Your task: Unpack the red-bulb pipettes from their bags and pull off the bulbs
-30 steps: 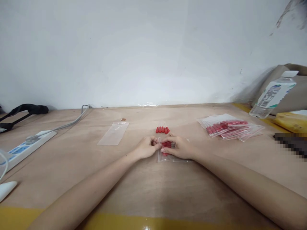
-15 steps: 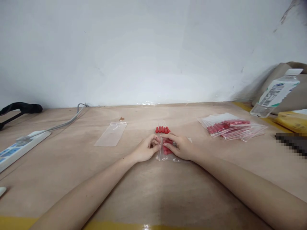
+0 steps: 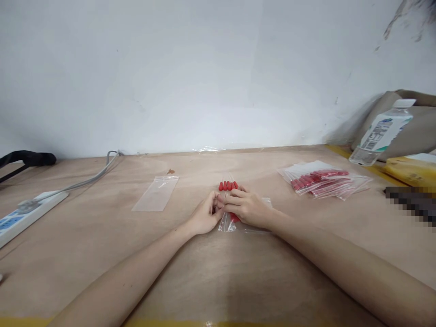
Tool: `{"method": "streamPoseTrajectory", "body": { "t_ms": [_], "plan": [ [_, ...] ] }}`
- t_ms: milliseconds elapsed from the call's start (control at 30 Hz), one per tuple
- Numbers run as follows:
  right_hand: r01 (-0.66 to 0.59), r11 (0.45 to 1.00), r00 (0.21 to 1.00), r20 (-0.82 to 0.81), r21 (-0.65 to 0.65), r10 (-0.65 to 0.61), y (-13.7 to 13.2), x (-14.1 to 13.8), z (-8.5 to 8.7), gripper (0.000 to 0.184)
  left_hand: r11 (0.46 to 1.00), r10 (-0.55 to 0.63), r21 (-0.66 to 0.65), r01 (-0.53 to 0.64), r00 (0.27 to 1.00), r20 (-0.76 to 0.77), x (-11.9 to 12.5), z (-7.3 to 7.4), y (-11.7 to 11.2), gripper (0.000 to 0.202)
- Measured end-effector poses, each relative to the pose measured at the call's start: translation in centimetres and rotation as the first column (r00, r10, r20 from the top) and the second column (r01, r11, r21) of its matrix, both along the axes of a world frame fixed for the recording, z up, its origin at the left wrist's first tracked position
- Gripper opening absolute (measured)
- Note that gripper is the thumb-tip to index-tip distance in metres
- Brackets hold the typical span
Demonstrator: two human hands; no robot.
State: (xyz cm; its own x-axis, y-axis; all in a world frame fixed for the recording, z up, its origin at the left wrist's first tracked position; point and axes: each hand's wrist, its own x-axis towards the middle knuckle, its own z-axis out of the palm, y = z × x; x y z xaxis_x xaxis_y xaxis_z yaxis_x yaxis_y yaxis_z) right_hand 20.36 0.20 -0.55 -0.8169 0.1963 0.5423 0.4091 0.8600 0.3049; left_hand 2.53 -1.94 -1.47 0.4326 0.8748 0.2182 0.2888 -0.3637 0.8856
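A clear zip bag [image 3: 227,223] with red pieces inside lies on the table under my hands. My left hand [image 3: 206,212] has its fingers closed in a pinch on the bag's left, open-end edge. Across the bag lies my right hand [image 3: 250,208], its fingertips pressed together at the same edge, beside the left fingertips. It covers most of the red pieces [image 3: 234,217]. Just beyond the hands, several red-ended pieces [image 3: 228,185] with thin pale stems lie side by side in a row.
A flat clear bag [image 3: 156,194] lies to the left, with a small brown scrap [image 3: 170,171] behind it. At right is a pile of filled zip bags [image 3: 323,179]. A bottle [image 3: 381,131] leans near a yellow packet [image 3: 410,171]. A power strip [image 3: 32,217] with a grey cable is at far left.
My right hand has shifted left along the bag, its fingers now meeting the left hand's at the bag's edge. The view has turned slightly.
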Motion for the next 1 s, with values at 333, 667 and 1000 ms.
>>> {"method": "streamPoseTrajectory", "body": {
  "t_ms": [333, 667, 1000],
  "plan": [
    [0.084, 0.995, 0.996, -0.031, -0.050, -0.086, -0.4, -0.1, -0.4, 0.017, 0.991, 0.099, -0.096, -0.095, 0.995, 0.029, 0.2, 0.4, 0.5, 0.019],
    [-0.060, 0.946, 0.993, -0.119, -0.318, 0.023, -0.5, 0.2, 0.1, 0.016, 0.976, 0.214, 0.054, -0.211, 0.975, -0.067, 0.5, -0.1, 0.7, 0.010],
    [-0.070, 0.829, 0.916, -0.366, -0.555, -0.168, -0.6, 1.6, 0.8, 0.014, 0.973, 0.229, 0.052, -0.224, 0.957, -0.180, -0.6, 0.2, 0.3, 0.026]
  ]
}}
